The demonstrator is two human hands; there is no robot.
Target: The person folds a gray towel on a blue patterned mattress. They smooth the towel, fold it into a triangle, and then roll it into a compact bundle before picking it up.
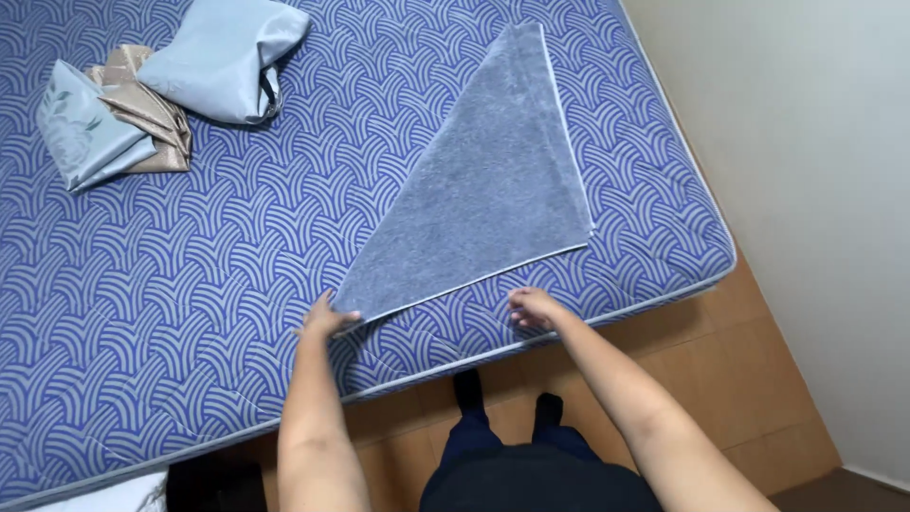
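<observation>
Lying folded into a triangle on the blue wave-patterned mattress (190, 275), the grey towel (488, 185) has its long point running away from the person and its lower hemmed edge sloping along near the mattress's near edge. The left hand (327, 318) pinches the towel's near-left corner, fingers closed on the tip of the cloth. The right hand (533, 306) rests fingers-down on the mattress just below the towel's lower edge, near its middle, loosely curled and holding nothing; whether it touches the hem I cannot tell. The towel looks like soft terry, light and limp, so it would likely sag and crease if lifted by one corner; its nap should grip the mattress fabric rather than slide. The stitched pale hem along the edges looks the firmest place to hold, best at two corners at once. Well beyond the towel, toward the mattress's far-left part, lie a pale blue pillowcase (227, 57) and folded beige and floral cloths (114, 118).
</observation>
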